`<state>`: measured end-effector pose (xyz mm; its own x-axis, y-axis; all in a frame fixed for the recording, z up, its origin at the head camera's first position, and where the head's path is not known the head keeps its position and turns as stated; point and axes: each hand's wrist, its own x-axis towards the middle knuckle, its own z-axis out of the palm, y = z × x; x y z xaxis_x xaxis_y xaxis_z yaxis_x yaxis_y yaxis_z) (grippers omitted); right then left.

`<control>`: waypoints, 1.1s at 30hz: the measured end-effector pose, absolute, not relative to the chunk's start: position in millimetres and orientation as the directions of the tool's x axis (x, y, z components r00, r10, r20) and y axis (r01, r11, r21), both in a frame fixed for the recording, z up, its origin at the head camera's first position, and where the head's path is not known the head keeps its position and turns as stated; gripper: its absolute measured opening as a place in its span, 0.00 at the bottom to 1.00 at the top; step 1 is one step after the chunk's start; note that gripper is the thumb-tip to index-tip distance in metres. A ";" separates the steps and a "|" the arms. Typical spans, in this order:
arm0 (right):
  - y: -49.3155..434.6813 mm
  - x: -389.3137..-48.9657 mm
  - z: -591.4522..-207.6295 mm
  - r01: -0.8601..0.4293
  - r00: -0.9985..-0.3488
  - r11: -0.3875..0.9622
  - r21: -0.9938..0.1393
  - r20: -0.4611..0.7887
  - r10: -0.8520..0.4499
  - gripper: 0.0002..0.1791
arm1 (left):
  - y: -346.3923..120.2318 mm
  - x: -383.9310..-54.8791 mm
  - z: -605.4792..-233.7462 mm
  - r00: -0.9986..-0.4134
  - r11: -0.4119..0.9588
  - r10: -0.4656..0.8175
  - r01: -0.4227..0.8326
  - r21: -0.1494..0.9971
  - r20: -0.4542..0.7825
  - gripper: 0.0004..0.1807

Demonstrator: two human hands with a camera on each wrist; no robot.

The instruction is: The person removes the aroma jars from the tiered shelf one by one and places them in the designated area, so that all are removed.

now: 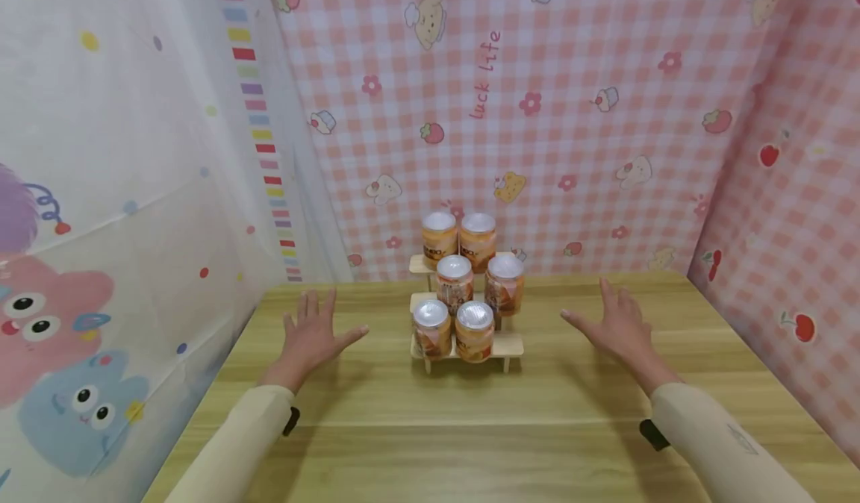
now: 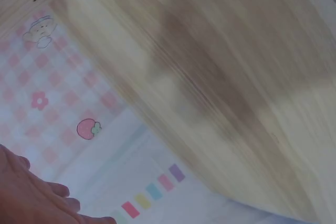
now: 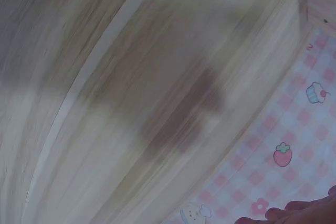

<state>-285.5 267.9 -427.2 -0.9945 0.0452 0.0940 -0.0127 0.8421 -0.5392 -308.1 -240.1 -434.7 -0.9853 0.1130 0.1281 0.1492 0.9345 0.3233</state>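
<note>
Head view: left hand [image 1: 311,342] and right hand [image 1: 621,331] spread wide, holding nothing, either side of cans [image 1: 474,335] tiered on a rack [image 1: 508,346] (probably so each shows).

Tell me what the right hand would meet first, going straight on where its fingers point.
The right hand would likely meet the pink checked cloth behind the table; the cans stand left of that line. The gap's depth is unclear.

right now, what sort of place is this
Probably a makeshift tabletop booth, perhaps for staging or filming: a wood-grain table stands before a pink checked backdrop with cartoon prints, and a small tiered stand on it displays six cans.
</note>
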 end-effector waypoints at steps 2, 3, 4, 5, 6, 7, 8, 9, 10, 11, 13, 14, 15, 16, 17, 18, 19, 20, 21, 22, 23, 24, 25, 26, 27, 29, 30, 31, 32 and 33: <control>264.3 -286.1 -425.6 -0.029 -0.993 0.826 -0.563 0.108 0.039 0.61 | -238.3 -308.5 -432.2 -0.987 0.926 0.101 0.139 0.352 0.124 0.61; 262.7 -286.2 -425.1 -0.035 -0.994 0.809 -0.586 0.107 0.034 0.61 | -237.4 -308.7 -431.1 -0.988 0.920 0.094 0.133 0.369 0.120 0.62; 260.7 -285.8 -424.3 -0.040 -0.994 0.793 -0.608 0.106 0.031 0.61 | -236.7 -309.0 -430.3 -0.989 0.914 0.088 0.126 0.386 0.115 0.62; 258.8 -285.4 -423.7 -0.042 -0.995 0.775 -0.631 0.101 0.028 0.60 | -235.8 -309.1 -429.5 -0.990 0.907 0.083 0.122 0.403 0.112 0.61; 256.7 -284.8 -423.2 -0.041 -0.995 0.755 -0.655 0.092 0.025 0.60 | -234.9 -309.2 -428.9 -0.991 0.899 0.077 0.117 0.422 0.110 0.61; 254.4 -284.2 -422.8 -0.043 -0.996 0.738 -0.674 0.086 0.021 0.60 | -233.9 -309.4 -428.5 -0.991 0.892 0.071 0.112 0.437 0.109 0.61; 252.1 -283.9 -422.5 -0.041 -0.997 0.718 -0.694 0.079 0.019 0.59 | -232.9 -309.6 -428.6 -0.992 0.884 0.066 0.108 0.456 0.108 0.60; 249.8 -283.8 -422.6 -0.032 -0.997 0.703 -0.711 0.067 0.023 0.59 | -231.6 -309.5 -428.4 -0.992 0.873 0.060 0.105 0.475 0.109 0.60; 247.4 -283.6 -422.8 -0.025 -0.998 0.692 -0.722 0.058 0.026 0.59 | -230.3 -309.7 -428.1 -0.992 0.863 0.057 0.105 0.495 0.110 0.60; 245.2 -283.7 -423.2 -0.017 -0.998 0.678 -0.735 0.049 0.027 0.58 | -228.7 -309.7 -427.7 -0.992 0.851 0.056 0.106 0.515 0.113 0.59; 240.6 -283.8 -425.0 -0.002 -0.999 0.654 -0.756 0.033 0.034 0.58 | -226.2 -310.0 -427.6 -0.993 0.824 0.051 0.104 0.557 0.111 0.59; 238.4 -283.6 -426.0 0.009 -0.999 0.642 -0.767 0.020 0.037 0.57 | -225.0 -310.1 -428.0 -0.993 0.805 0.049 0.103 0.585 0.109 0.59; 236.2 -283.1 -427.0 0.019 -0.999 0.630 -0.776 0.007 0.039 0.57 | -223.4 -309.9 -427.9 -0.993 0.786 0.048 0.103 0.610 0.106 0.58; 234.3 -282.6 -427.8 0.027 -0.999 0.619 -0.785 -0.003 0.040 0.56 | -221.8 -309.7 -427.9 -0.993 0.767 0.046 0.103 0.634 0.106 0.58; 232.4 -282.0 -428.6 0.033 -0.999 0.609 -0.792 -0.009 0.043 0.56 | -220.2 -309.4 -428.2 -0.993 0.747 0.044 0.104 0.656 0.108 0.57; 230.7 -281.3 -429.4 0.040 -0.999 0.603 -0.797 -0.015 0.046 0.55 | -218.4 -309.4 -428.8 -0.993 0.727 0.042 0.105 0.679 0.108 0.57; 229.3 -280.7 -429.8 0.045 -0.999 0.599 -0.800 -0.019 0.049 0.55 | -216.4 -309.1 -428.9 -0.993 0.707 0.042 0.108 0.699 0.111 0.56; 228.0 -280.0 -430.1 0.051 -0.998 0.597 -0.800 -0.026 0.052 0.55 | -214.3 -309.4 -429.1 -0.992 0.689 0.042 0.112 0.716 0.116 0.55; 227.0 -279.4 -430.4 0.056 -0.998 0.594 -0.803 -0.028 0.057 0.54 | -212.2 -309.5 -429.1 -0.992 0.676 0.043 0.118 0.728 0.120 0.55; 226.1 -278.9 -430.8 0.062 -0.998 0.591 -0.804 -0.031 0.063 0.54 | -210.4 -309.9 -429.0 -0.991 0.663 0.044 0.123 0.739 0.125 0.54; 225.1 -278.0 -431.0 0.066 -0.997 0.587 -0.807 -0.033 0.067 0.54 | -208.6 -310.4 -429.0 -0.991 0.651 0.045 0.127 0.748 0.128 0.54; 224.1 -277.2 -431.3 0.070 -0.997 0.582 -0.811 -0.034 0.071 0.53 | -207.0 -310.8 -429.0 -0.990 0.642 0.044 0.128 0.756 0.130 0.54; 223.2 -276.6 -431.9 0.074 -0.996 0.572 -0.817 -0.036 0.077 0.53 | -205.5 -311.4 -428.7 -0.990 0.634 0.041 0.129 0.763 0.133 0.54; 222.3 -275.9 -432.6 0.079 -0.996 0.559 -0.825 -0.039 0.083 0.52 | -203.9 -311.7 -428.2 -0.990 0.624 0.038 0.130 0.771 0.135 0.54; 221.5 -275.3 -433.5 0.086 -0.995 0.541 -0.837 -0.045 0.088 0.51 | -202.5 -311.6 -427.6 -0.991 0.616 0.035 0.125 0.778 0.132 0.54; 219.4 -274.3 -435.8 0.102 -0.994 0.500 -0.860 -0.062 0.095 0.50 | -199.7 -311.4 -426.3 -0.992 0.600 0.027 0.114 0.792 0.123 0.53; 218.4 -274.3 -437.2 0.108 -0.993 0.479 -0.871 -0.069 0.098 0.49 | -198.6 -311.2 -425.7 -0.993 0.593 0.020 0.105 0.798 0.116 0.53; 217.2 -274.1 -438.9 0.117 -0.992 0.455 -0.883 -0.079 0.102 0.48 | -197.5 -310.8 -425.2 -0.994 0.585 0.013 0.095 0.805 0.108 0.52; 215.7 -273.7 -440.5 0.125 -0.991 0.436 -0.891 -0.087 0.105 0.48 | -196.3 -310.4 -424.8 -0.995 0.577 0.010 0.090 0.811 0.103 0.52; 214.0 -273.5 -442.1 0.125 -0.990 0.421 -0.898 -0.087 0.107 0.47 | -195.4 -310.3 -424.6 -0.995 0.572 0.005 0.084 0.816 0.099 0.52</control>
<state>-273.5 214.0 -442.1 -0.9904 0.1075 -0.0874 0.1249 0.4208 -0.8985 -310.3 -195.4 -424.6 -0.9950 0.0051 0.0993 0.0844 0.5719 0.8160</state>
